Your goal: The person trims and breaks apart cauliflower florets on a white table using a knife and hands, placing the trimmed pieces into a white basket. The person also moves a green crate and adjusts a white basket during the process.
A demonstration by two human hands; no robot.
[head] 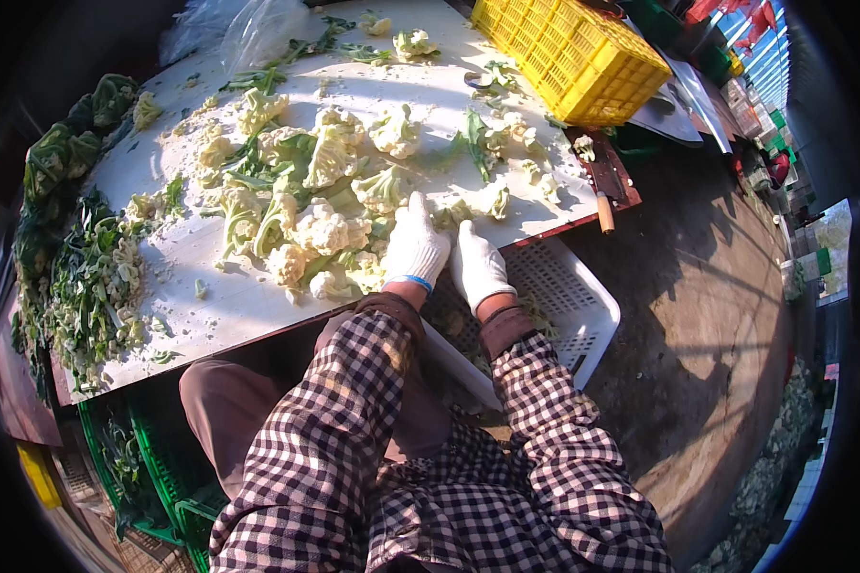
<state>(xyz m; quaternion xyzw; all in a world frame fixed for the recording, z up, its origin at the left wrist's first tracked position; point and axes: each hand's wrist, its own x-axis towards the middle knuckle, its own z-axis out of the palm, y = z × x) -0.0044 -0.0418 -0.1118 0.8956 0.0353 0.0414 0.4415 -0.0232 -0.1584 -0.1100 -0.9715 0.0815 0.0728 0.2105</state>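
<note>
My left hand (416, 242), in a white knit glove with a blue band at the wrist, is at the table's front edge beside cut cauliflower florets (330, 225). Its fingers point away from me. Close on its right is my right hand (478, 266), also gloved, over a white perforated plastic basket (593, 315). A pale green floret piece (453, 212) lies just beyond both sets of fingertips. The palms and undersides are hidden, so whether either hand grips anything is unclear. More florets and green leaves (247, 161) are heaped left of and beyond my hands.
A wooden-handled knife (605, 213) lies at the right edge of the white tabletop (208, 315). Behind it is a yellow plastic crate (570, 61). Leaf trimmings (89, 286) cover the left end. Clear plastic film (258, 32) lies at the back; green crates (150, 458) stand below left.
</note>
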